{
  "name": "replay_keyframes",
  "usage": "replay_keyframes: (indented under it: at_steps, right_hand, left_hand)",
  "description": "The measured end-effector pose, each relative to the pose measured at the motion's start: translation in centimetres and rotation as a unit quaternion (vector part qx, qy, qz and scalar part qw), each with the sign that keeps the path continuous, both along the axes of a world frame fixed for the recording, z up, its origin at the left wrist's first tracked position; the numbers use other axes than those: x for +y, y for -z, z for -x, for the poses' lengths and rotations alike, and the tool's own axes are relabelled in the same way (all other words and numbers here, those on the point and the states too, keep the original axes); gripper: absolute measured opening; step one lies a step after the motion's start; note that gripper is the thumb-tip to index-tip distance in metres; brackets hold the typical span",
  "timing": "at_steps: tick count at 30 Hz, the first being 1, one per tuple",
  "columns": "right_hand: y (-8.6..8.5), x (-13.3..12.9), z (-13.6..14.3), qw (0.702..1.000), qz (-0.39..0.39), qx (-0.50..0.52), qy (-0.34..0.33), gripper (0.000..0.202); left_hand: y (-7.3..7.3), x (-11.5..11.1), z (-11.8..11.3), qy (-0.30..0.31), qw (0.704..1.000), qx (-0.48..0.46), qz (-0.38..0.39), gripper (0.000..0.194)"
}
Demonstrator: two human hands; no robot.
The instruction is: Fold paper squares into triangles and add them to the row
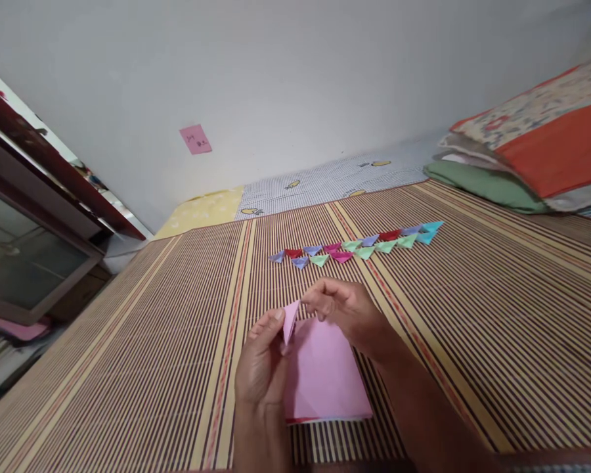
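A small folded pink paper triangle [290, 320] is pinched in my left hand [263, 355], its point turned down. My right hand [345, 312] has its fingers curled together at the triangle's upper right corner; whether they grip it is hard to make out. Below both hands a stack of square paper with a pink sheet [328, 381] on top lies on the striped mat [177, 328]. Farther off, two rows of small folded paper triangles [342, 256] in blue, red, magenta, green and turquoise run across the mat.
Folded bedding [561, 144] and a green cushion [487, 187] are piled at the back right. A pink note [196, 139] is on the wall behind. At the left stands a cabinet with glass panels [20, 256].
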State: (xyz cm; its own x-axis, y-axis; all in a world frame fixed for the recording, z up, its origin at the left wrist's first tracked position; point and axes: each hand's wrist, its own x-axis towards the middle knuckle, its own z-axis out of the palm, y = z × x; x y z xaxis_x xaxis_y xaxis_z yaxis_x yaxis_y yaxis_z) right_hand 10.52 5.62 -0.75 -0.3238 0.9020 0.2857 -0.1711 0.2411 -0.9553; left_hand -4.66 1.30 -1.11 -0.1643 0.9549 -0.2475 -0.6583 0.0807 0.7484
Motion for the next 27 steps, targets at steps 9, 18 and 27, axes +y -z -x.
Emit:
replay_keyframes:
  at_steps: [9,18,27]
  right_hand:
    - [-0.4,-0.53,0.77,0.998,-0.038,0.018,-0.04,0.016]
    - [-0.75,-0.55,0.34,0.996,-0.046,0.025,-0.066,0.02]
    - [-0.75,-0.7,0.68,0.996,-0.056,0.038,-0.062,0.016]
  left_hand:
    - [0.51,0.08,-0.16,0.076,0.991,-0.106,-0.019,0.021]
    - [0.13,0.02,-0.28,0.037,0.991,-0.129,-0.024,0.007]
    - [-0.21,-0.16,-0.47,0.05,0.991,-0.119,-0.043,0.012]
